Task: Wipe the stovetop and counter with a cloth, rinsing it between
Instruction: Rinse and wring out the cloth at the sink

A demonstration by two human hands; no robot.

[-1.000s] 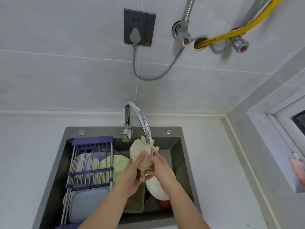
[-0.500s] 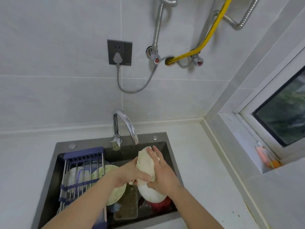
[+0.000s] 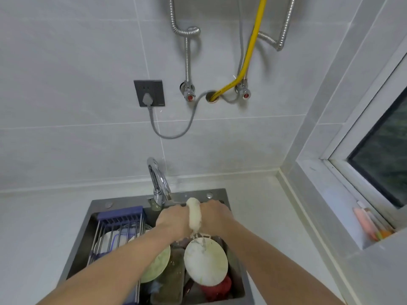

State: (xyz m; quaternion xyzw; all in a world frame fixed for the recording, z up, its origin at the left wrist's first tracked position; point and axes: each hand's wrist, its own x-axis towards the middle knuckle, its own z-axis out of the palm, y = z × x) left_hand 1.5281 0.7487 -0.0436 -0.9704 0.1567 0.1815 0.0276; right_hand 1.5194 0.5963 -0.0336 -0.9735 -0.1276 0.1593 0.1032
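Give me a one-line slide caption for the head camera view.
Both hands, left hand and right hand, wring a rolled cloth over a dish-filled sink beside the faucet.

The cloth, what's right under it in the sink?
Below the cloth, wrung by the left hand and right hand, sits a white plate. It hides what lies beneath.

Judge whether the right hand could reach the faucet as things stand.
Probably yes: the faucet rises just behind both hands with nothing between, but the right hand and left hand are busy gripping the cloth.
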